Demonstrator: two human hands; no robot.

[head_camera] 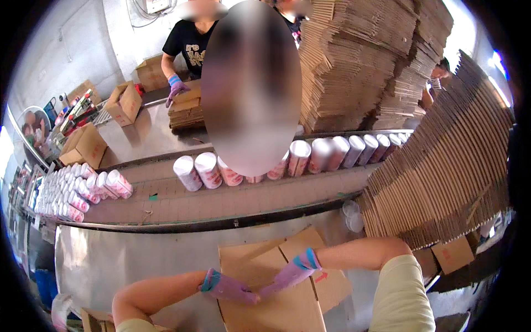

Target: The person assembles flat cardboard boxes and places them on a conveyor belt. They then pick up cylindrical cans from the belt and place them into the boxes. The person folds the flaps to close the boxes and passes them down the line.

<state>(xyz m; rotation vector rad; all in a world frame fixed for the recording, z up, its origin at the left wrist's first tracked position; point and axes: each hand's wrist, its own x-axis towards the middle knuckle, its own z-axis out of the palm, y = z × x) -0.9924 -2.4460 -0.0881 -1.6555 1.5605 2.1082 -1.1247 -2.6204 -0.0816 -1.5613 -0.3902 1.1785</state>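
Note:
Before me on a metal worktable (pixel 103 253) lies a cardboard carton (pixel 274 315), largely flat, with creased flaps spread at the far and right sides. A red arrow is printed on the right flap. My left hand (pixel 232 288), in a purple knit glove with a blue cuff, rests over the middle of the board. From the right, my right hand (pixel 290 274) reaches in, gloved the same way. The fingertips of both hands meet near the carton's middle. Whether they pinch an edge or only press on the board cannot be told.
Past the table runs a conveyor (pixel 166 211) carrying a row of white-lidded cans (pixel 207 170) and a can cluster (pixel 62 191). Stacked flat cartons (pixel 435 178) rise at the right. Across the belt, a person's gloved hand (pixel 177 89) touches folded cardboard (pixel 186 108). A blurred oval hides the centre.

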